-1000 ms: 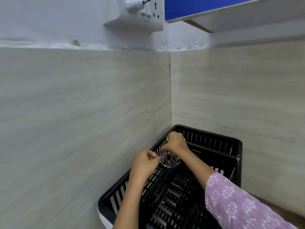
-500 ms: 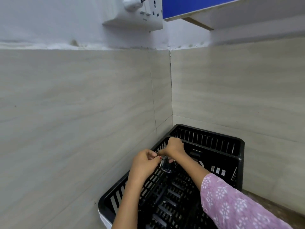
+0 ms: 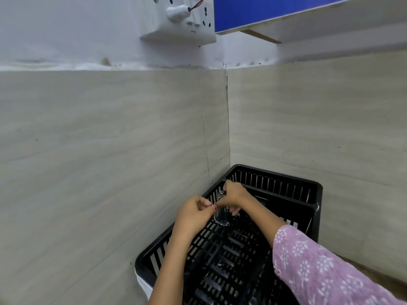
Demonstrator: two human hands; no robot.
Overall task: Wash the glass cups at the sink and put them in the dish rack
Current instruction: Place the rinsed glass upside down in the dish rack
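A clear glass cup hangs just above the floor of the black slatted dish rack, near the rack's left wall. My right hand grips the cup from above and behind, fingers curled round it. My left hand pinches the cup's near side with thumb and fingertips. Most of the cup is hidden by both hands, so I cannot tell which way up it is.
The rack sits in a corner between two beige tiled walls. A white socket box with a plug hangs on the wall above, beside a blue cabinet. The rack's floor toward me holds nothing that I can see.
Both hands and the cup have sunk a little lower into the rack and drifted slightly toward the left wall. The grip of each hand looks the same.
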